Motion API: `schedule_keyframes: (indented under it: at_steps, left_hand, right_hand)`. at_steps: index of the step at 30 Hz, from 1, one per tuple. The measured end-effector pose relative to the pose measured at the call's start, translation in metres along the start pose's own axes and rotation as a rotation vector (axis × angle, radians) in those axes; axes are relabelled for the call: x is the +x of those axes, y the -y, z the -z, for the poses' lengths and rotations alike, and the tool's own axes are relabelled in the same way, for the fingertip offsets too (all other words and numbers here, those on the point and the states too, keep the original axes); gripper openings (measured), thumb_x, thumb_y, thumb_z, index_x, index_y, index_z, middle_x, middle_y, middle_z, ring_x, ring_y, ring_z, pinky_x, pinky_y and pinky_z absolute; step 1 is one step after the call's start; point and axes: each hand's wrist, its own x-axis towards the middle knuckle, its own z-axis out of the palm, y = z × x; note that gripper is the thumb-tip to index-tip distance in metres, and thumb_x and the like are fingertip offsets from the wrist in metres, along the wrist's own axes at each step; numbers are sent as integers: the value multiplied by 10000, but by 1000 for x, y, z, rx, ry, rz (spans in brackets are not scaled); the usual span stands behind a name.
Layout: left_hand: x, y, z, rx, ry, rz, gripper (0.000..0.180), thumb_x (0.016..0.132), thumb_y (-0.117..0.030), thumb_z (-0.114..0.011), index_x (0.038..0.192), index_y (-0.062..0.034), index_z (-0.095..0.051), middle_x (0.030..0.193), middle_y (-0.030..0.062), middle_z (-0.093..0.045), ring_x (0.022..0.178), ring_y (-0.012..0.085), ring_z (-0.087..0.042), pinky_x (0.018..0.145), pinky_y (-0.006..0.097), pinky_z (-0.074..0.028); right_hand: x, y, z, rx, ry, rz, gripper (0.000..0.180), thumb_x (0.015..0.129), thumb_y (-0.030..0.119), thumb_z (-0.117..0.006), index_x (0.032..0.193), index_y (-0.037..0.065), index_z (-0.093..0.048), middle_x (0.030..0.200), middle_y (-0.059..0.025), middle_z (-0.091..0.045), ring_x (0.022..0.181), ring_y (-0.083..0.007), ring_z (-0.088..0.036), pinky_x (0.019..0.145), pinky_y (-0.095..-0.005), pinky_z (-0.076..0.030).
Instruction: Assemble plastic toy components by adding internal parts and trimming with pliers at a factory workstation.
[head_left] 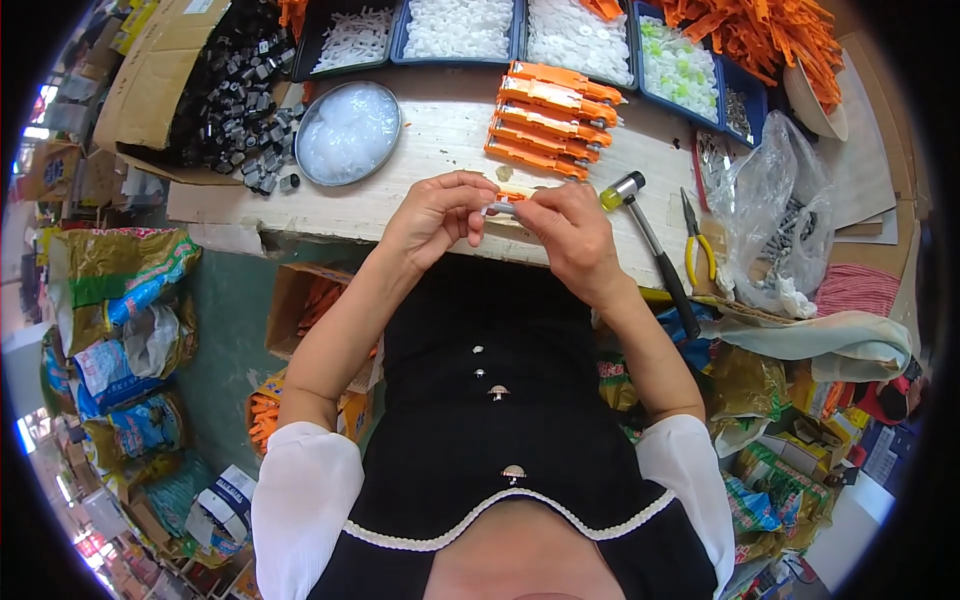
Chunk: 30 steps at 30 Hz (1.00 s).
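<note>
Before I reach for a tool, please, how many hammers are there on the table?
1. The hammer lies to the right of the right hand, between it and the yellow-handled pliers. Another could be hidden beneath the piled orange parts.

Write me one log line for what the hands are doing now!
left hand: fingers at orange piece | right hand: holding it | nearby: orange stack, hammer, pliers

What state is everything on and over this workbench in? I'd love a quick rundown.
Left hand: fingers bent, fingertips beside the orange piece
Right hand: closed on the orange piece
Orange piece: held, partly hidden
Orange parts: lined up together
Round dish: holding whitish, see-through contents
Hammer: lying down
Pliers: lying, handles apart
Plastic bag: crumpled, holding grey pieces
</note>
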Motion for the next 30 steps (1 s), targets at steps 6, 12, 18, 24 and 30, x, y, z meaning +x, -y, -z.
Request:
schedule_keyframes:
  at_steps: [6,12,18,24,30]
  left_hand:
    - [-8,4,-2,660,-220,-475,178,797,-112,-611,942,-9,-624,755,37,-581,565,73,-516,477,187,-409]
    - [5,27,2,1357,-327,-1001,191,676,-143,-703,857,-100,-665,872,-2,-568,915,183,-439,789,304,-311]
    - [17,36,2,1408,-335,-1018,210,655,-175,-717,851,-117,-666,921,-14,-552,946,178,-415,784,308,-281]
    - [17,37,1,1396,-330,-977,223,647,-180,-721,854,-122,-666,911,-15,-554,933,181,-417,776,312,-284]
    - [19,39,4,1369,-326,-1000,225,646,-181,-720,854,-120,-662,895,-18,-559,911,174,-429,770,310,-286]
  right_hand:
    - [-16,-14,7,389,-35,-500,107,779,40,-603,884,26,-623,743,-38,-592,650,-117,-538,569,-216,-395]
    - [-22,-18,13,604,41,-853,94,797,72,-604,844,-9,-619,692,-9,-586,628,-52,-511,557,-195,-404]
    - [-23,-20,13,538,53,-840,106,801,89,-607,856,1,-625,675,2,-576,597,-42,-486,534,-189,-383]
    - [-20,-19,7,443,81,-731,105,793,84,-616,856,1,-624,676,-2,-571,584,-53,-479,527,-197,-375]
    - [-21,-21,4,353,91,-647,98,784,62,-613,846,-13,-618,711,-43,-587,610,-94,-530,553,-225,-410]
